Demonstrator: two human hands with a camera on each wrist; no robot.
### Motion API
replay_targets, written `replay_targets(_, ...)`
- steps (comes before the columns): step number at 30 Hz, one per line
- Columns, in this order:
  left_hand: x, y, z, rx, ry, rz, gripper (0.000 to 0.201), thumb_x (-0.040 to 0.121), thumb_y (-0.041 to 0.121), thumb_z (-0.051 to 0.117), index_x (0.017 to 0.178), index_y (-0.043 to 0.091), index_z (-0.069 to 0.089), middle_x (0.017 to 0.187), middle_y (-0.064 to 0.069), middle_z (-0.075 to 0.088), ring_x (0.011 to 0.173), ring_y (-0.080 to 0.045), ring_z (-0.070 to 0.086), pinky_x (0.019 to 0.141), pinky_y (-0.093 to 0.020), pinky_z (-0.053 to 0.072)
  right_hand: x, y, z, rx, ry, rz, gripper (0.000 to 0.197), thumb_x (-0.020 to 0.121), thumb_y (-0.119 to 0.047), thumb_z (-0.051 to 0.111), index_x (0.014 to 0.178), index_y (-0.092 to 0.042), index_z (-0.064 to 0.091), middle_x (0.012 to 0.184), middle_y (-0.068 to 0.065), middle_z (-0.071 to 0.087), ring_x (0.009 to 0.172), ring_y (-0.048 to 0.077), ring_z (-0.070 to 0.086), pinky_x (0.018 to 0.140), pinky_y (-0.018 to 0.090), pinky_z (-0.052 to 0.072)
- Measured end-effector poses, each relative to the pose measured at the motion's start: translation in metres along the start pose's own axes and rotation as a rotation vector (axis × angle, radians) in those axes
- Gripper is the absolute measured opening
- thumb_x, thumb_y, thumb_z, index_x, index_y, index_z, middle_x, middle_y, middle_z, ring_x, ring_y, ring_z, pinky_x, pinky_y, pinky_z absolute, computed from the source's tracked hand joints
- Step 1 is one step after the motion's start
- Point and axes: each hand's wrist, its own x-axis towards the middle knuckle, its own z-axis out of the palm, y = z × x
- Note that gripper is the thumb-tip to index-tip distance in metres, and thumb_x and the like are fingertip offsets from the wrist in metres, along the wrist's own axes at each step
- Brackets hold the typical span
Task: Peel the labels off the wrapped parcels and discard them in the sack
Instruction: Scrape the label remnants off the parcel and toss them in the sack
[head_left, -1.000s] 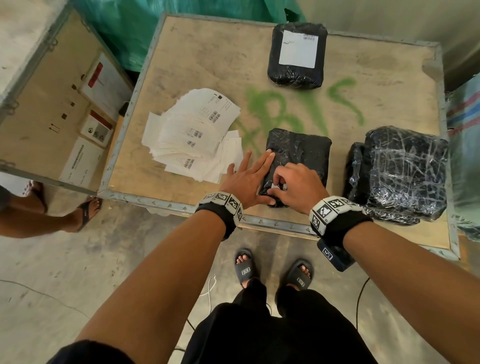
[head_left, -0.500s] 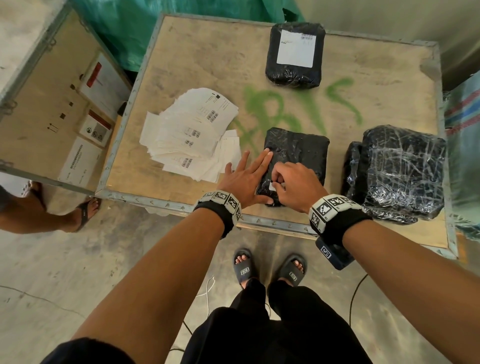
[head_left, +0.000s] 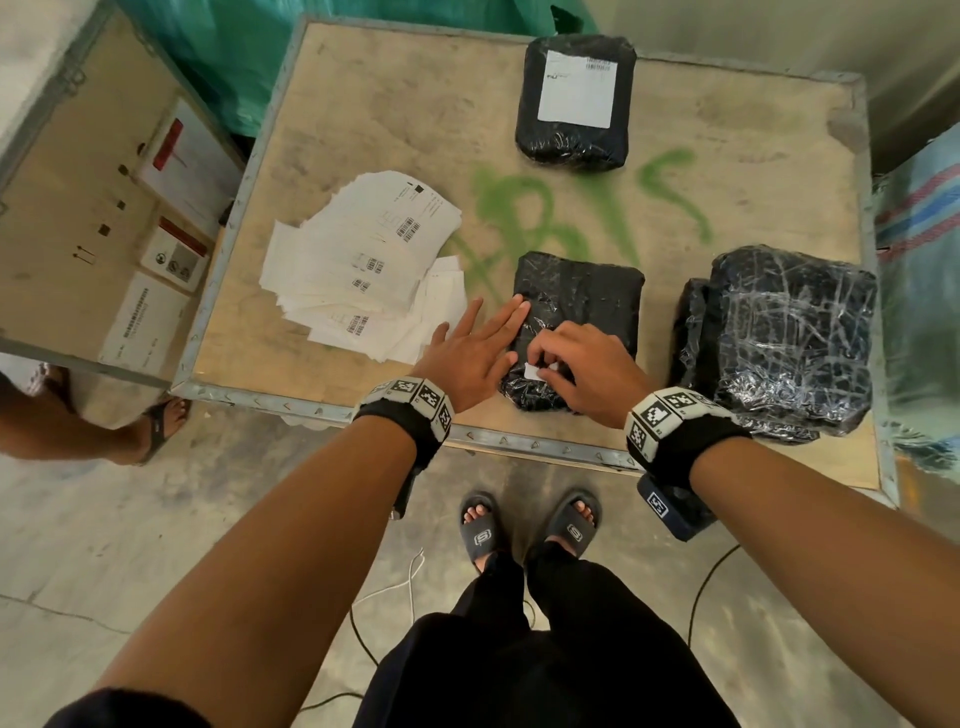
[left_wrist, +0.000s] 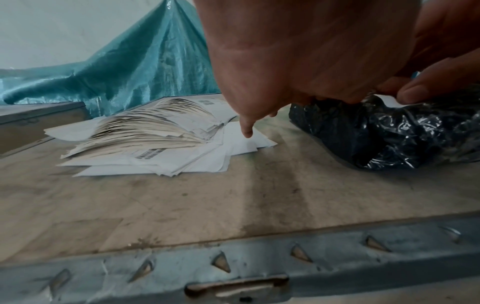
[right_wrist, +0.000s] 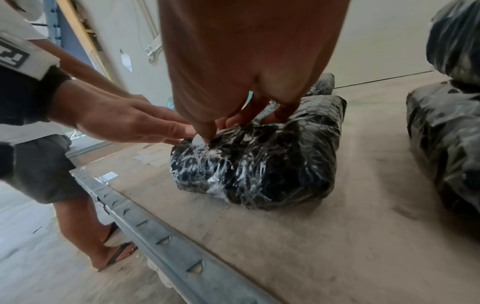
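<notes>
Two hands work on one black parcel (head_left: 576, 306) at the near edge of the table (head_left: 363, 124). The right hand (head_left: 584, 371) has its fingers curled down, and the thumb and fingertips (right_wrist: 207, 131) pinch a small white scrap of label (head_left: 535, 370) at the parcel's near left corner, probably to lift an edge that the glossy wrap holds tight. The left hand (head_left: 470, 358) lies flat beside it, fingers straight and spread, its fingertips pressing the parcel's left side; that looks meant to keep the soft bundle from sliding or lifting while the other hand pulls. Only this sliver of white shows on the parcel, so whether it is a whole label or a torn remnant cannot be told.

Just left of the hands, a fanned heap of peeled labels (head_left: 363, 265) lies on the table, apart from the parcel. To the right, a pile of wrapped parcels (head_left: 789, 338) sits with no label showing on top, likely already stripped. At the far edge, well apart, another parcel (head_left: 574, 104) carries a full white label (head_left: 576, 88), evidently not yet done.

As for the sack, a striped woven bag (head_left: 919, 218) stands off the table's right side and green sheeting (head_left: 234, 57) hangs behind its far left corner; which is the one meant cannot be told. With the heap on the table, discarding appears not yet done.
</notes>
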Motion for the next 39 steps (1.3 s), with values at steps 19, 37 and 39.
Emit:
replay_targets(19, 0.0, 0.003, 0.002, 0.007, 0.005, -0.021, 0.06, 0.107, 0.038, 0.02, 0.158, 0.035, -0.011, 0.165, 0.021, -0.013, 0.154, -0.029, -0.006, 0.116, -0.068, 0.018, 0.001, -0.011, 0.002, -0.28, 0.022, -0.042, 0.032, 0.091, -0.026, 0.058, 0.122, -0.031, 0.049, 0.104, -0.002, 0.051, 0.085, 0.023, 0.049, 0.065, 0.04, 0.049)
replay_targets(37, 0.002, 0.004, -0.001, -0.014, -0.031, -0.027, 0.06, 0.107, 0.039, 0.021, 0.157, 0.038, -0.013, 0.164, 0.022, -0.015, 0.154, -0.031, -0.01, 0.116, -0.07, 0.014, -0.01, 0.006, 0.017, -0.218, 0.166, -0.185, 0.047, 0.094, -0.014, 0.061, 0.139, -0.026, 0.052, 0.101, 0.002, 0.051, 0.079, 0.018, 0.038, 0.065, 0.035, 0.045)
replay_targets(39, 0.002, 0.003, -0.001, -0.016, -0.036, -0.027, 0.061, 0.107, 0.039, 0.021, 0.157, 0.038, -0.013, 0.164, 0.022, -0.016, 0.154, -0.03, -0.01, 0.116, -0.07, 0.014, -0.013, 0.01, 0.023, -0.239, 0.209, -0.237, 0.047, 0.092, -0.006, 0.064, 0.136, -0.02, 0.057, 0.099, 0.006, 0.053, 0.077, 0.02, 0.04, 0.066, 0.036, 0.046)
